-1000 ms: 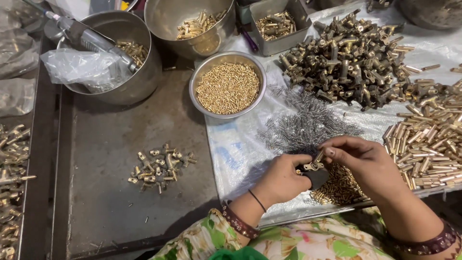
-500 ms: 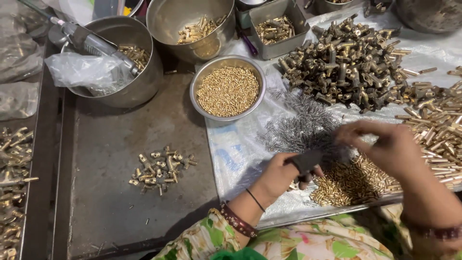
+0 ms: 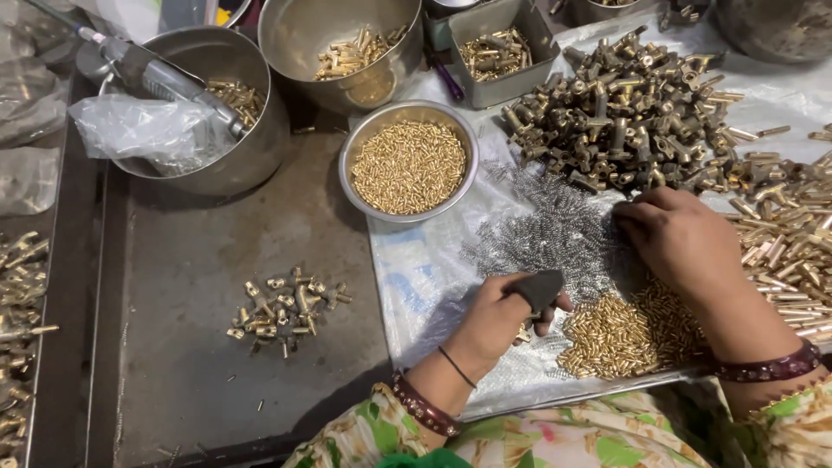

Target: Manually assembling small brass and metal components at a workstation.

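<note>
Right hand [image 3: 685, 238] lies fingers down on the heap of small steel springs [image 3: 555, 234], fingertips curled into it; whether anything is pinched cannot be told. A second ago it was beside the left hand [image 3: 498, 316], which stays closed around a small brass part [image 3: 523, 333], thumb capped in dark cloth. Loose gold pins [image 3: 624, 329] lie just right of that hand, on the plastic sheet [image 3: 425, 286]. Left of the sheet, the grey tray [image 3: 182, 277] has open room around a small cluster of brass fittings [image 3: 286, 308]. Bowl of pins [image 3: 407, 165] unmoved. Pile of brass pieces [image 3: 624, 108] beyond; the held part is mostly hidden.
</note>
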